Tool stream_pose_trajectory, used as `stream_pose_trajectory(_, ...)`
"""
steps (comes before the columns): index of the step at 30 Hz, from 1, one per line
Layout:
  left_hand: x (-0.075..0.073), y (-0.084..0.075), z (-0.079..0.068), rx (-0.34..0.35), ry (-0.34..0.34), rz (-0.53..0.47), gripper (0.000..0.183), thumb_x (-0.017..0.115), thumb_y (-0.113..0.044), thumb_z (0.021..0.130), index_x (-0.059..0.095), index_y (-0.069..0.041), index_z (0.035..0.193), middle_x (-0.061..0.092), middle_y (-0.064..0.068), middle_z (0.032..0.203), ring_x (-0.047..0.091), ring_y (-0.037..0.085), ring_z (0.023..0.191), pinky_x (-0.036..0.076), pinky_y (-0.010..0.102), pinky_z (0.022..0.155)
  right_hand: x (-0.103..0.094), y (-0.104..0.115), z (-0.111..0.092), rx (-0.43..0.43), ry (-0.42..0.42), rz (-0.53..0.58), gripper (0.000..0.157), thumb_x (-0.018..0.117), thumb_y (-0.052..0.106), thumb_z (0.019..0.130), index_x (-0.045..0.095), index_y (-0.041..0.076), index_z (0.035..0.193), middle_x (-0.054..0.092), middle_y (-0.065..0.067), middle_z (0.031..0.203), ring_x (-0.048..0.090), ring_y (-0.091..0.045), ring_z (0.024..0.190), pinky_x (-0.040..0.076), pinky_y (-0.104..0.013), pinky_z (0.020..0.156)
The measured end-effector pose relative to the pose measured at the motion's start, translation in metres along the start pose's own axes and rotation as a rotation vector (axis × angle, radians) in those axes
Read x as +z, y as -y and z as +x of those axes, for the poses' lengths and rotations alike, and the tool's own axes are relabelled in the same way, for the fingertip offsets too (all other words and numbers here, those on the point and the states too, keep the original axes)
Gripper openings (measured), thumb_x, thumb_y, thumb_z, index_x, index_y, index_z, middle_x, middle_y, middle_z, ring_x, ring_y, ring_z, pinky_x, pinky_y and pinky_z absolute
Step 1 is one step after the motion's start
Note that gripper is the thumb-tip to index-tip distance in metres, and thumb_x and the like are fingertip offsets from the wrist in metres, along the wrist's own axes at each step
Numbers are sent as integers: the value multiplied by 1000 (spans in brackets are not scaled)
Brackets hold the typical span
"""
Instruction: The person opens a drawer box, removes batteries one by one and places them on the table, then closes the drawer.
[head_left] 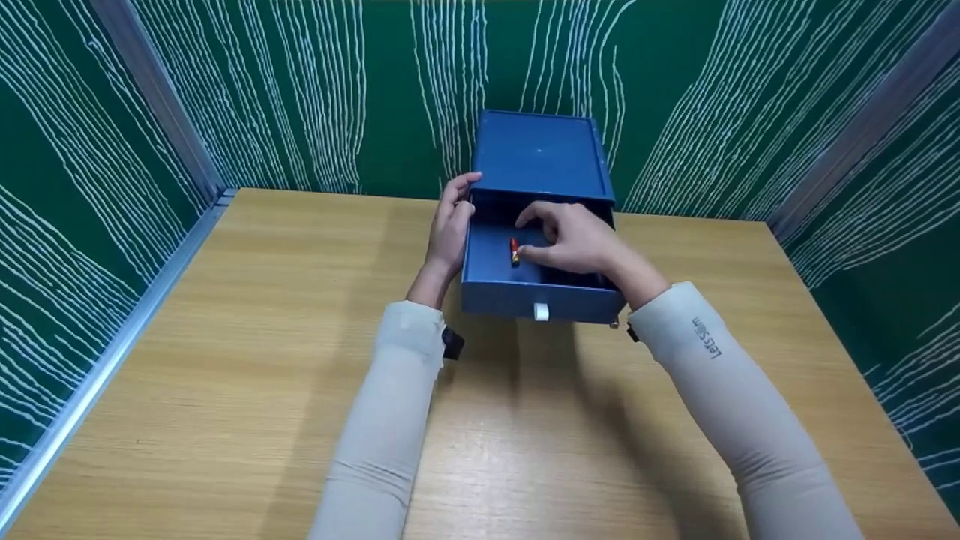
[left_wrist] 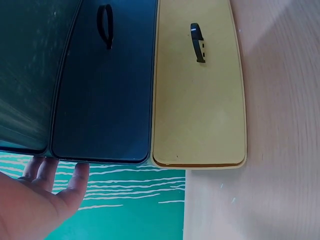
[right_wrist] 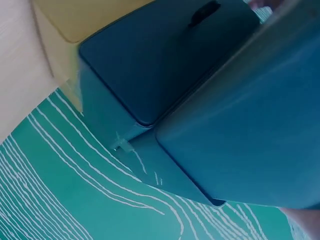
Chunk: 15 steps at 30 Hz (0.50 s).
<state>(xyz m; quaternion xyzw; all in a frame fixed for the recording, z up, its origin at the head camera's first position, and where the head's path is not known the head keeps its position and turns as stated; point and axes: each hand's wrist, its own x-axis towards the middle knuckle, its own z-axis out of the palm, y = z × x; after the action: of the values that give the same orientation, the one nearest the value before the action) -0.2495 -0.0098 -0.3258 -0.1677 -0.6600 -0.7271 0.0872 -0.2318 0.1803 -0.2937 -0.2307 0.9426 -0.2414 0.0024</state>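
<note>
Wood-grain table [head_left: 225,337], green walls [head_left: 390,67] lined in white. Red crayon [head_left: 514,253] lies inside the pulled-out blue drawer [head_left: 501,298]. Right hand [head_left: 576,238]: thumb beside it, index spread apart, nothing pinched. Left hand [head_left: 450,229]: fingers loosely extended along the drawer's side. Step judged as placing or retrieving, unclear which; next move calls for a pinch or clean withdrawal. Drawer boxy, smooth, apparently plastic; crayon slender

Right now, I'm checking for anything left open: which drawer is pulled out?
The top blue drawer, the one with the right hand inside. The dark blue drawer and yellow drawer below it look closed.
</note>
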Motion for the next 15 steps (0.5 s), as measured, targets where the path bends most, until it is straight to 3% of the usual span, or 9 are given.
stream_pose_trajectory(9, 1, 2, 1, 28, -7, -13, 41, 27, -1, 85, 42, -4, 123, 38, 7, 133, 36, 16, 118, 25, 34, 100, 4, -3, 2, 29, 60, -147, 46, 58, 56, 72, 51, 29, 109, 47, -1, 61, 47, -17, 55, 33, -31, 51)
stream_pose_trajectory(15, 2, 2, 2, 47, -17, -6, 41, 28, 0, 85, 43, -3, 122, 39, 8, 132, 37, 15, 117, 27, 29, 98, 5, -4, 4, -2, 63, -186, 49, 56, 59, 72, 52, 28, 110, 54, 2, 75, 51, -15, 65, 36, -30, 59)
